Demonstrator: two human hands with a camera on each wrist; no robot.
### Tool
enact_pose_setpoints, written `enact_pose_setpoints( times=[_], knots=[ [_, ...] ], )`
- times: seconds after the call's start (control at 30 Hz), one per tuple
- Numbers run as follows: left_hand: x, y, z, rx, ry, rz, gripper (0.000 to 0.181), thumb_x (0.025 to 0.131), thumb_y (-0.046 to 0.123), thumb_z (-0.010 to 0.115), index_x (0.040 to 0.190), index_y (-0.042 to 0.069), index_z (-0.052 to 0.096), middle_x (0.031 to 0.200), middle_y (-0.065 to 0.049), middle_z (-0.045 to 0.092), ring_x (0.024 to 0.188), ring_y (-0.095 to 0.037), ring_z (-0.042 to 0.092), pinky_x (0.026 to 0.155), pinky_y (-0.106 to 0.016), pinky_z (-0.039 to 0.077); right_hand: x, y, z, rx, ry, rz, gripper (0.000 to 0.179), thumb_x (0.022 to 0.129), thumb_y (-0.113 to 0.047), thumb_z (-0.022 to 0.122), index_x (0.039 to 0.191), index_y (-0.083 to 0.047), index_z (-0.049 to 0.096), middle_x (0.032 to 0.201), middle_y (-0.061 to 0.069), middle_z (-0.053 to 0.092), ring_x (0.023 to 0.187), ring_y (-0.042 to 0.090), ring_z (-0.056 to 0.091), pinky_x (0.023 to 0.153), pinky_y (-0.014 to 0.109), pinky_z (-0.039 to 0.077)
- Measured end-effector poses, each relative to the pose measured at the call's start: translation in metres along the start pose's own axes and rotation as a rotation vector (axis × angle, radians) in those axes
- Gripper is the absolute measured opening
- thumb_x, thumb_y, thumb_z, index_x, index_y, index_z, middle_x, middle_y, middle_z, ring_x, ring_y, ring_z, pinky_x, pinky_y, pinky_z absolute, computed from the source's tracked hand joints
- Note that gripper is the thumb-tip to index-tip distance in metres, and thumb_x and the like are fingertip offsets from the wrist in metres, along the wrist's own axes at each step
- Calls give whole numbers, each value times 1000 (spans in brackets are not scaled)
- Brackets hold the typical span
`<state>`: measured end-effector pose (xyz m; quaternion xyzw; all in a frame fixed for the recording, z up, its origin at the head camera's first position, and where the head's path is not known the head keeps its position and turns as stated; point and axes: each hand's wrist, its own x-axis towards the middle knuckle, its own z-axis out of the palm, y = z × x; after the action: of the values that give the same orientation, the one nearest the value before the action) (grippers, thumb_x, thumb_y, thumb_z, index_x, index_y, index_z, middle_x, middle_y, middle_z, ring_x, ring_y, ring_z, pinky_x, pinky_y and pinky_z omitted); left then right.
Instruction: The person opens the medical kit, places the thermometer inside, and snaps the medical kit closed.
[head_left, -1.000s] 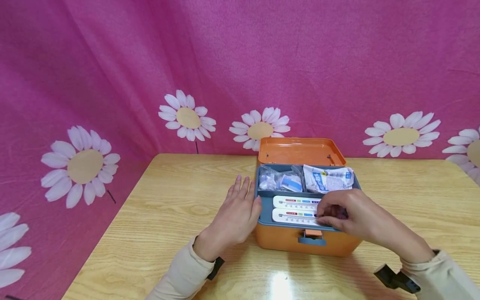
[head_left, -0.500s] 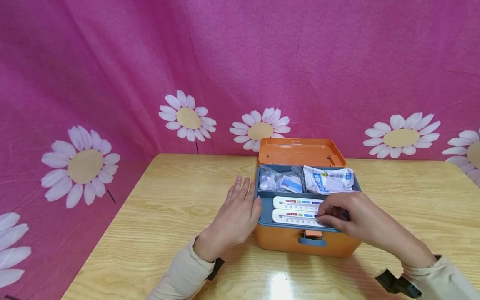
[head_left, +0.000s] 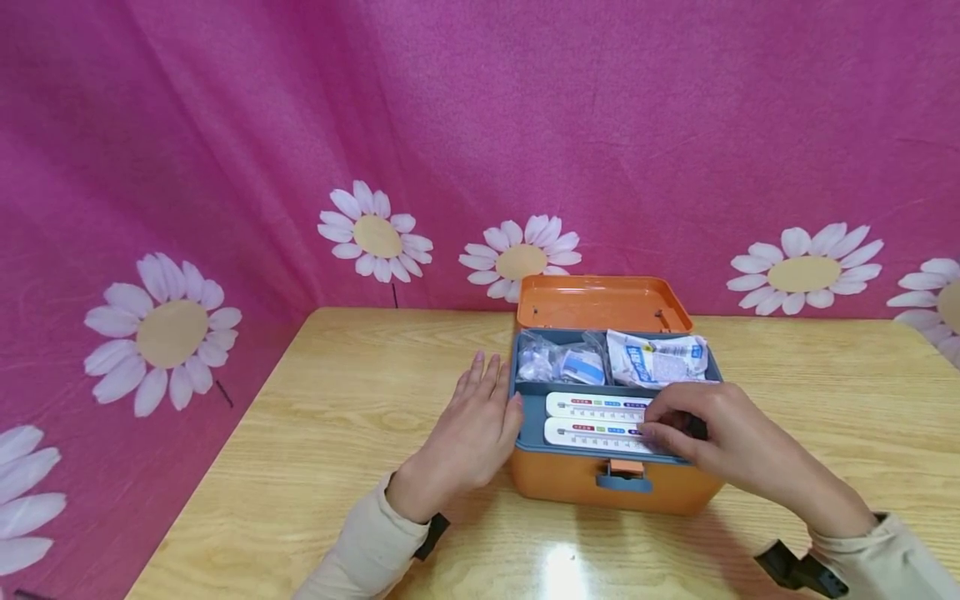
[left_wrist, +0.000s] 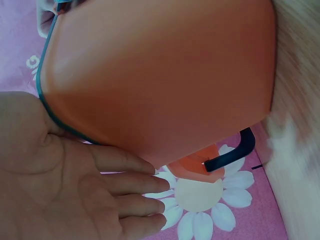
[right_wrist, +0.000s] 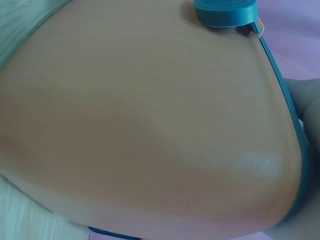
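An orange first-aid style box point(head_left: 555, 477) with a dark blue-grey inner tray stands on the table, its lid point(head_left: 603, 302) raised behind it. Two white thermometers point(head_left: 591, 432) with coloured bands lie side by side in the tray's front compartment. My right hand point(head_left: 723, 429) is over their right ends, fingers curled, with thumb and fingertips right at them; I cannot tell whether it pinches one. Straight-fingered, my left hand point(head_left: 468, 425) rests against the box's left side; its palm and fingers point(left_wrist: 125, 185) show in the left wrist view.
The tray's back compartments hold clear bags of small items point(head_left: 558, 362) and a white-and-blue packet point(head_left: 656, 360). A grey latch point(head_left: 624, 482) sits on the box's front. Behind the wooden table point(head_left: 375, 375) hangs a pink cloth point(head_left: 637, 125) with daisies.
My right hand has shifted slightly to the right along the thermometers, uncovering more of them. The thermometers, the box and my left hand have stayed in place.
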<state>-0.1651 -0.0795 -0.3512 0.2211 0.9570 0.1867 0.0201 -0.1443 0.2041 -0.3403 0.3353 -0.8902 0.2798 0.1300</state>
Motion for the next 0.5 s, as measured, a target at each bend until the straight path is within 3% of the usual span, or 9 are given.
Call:
enact_pose_setpoints(
  times=[0.17,0.23,0.4,0.5],
  knots=[
    [2,-3,-6,-27,-39,15,62,105,38,26,148,-7,27,157,-19,21,147,-34,6,117,-46,10,-1,5,-10,-49,158,-32,27,73,-1,81,83,-23,69,71,-20,56,63,-1,48,54,17,40],
    [5,-5,-10,-80,-48,11,64,105,41,26,148,-6,27,157,-19,22,147,-33,8,117,-45,10,-1,10,-16,-53,225,6,26,74,1,80,83,-21,69,72,-18,58,64,0,50,56,15,40],
    [23,-12,-19,-216,-51,-39,70,104,48,25,150,-5,23,157,-17,23,146,-31,14,117,-43,15,-3,34,-25,25,351,273,9,90,-9,68,98,-11,71,94,-5,62,86,-1,52,71,6,41],
    [37,-16,-20,-258,-60,-72,72,103,50,24,150,-5,22,157,-16,25,145,-30,19,116,-43,20,-9,52,-25,99,326,441,29,99,-22,55,119,-3,64,113,7,60,92,-6,47,75,6,40]
  ],
)
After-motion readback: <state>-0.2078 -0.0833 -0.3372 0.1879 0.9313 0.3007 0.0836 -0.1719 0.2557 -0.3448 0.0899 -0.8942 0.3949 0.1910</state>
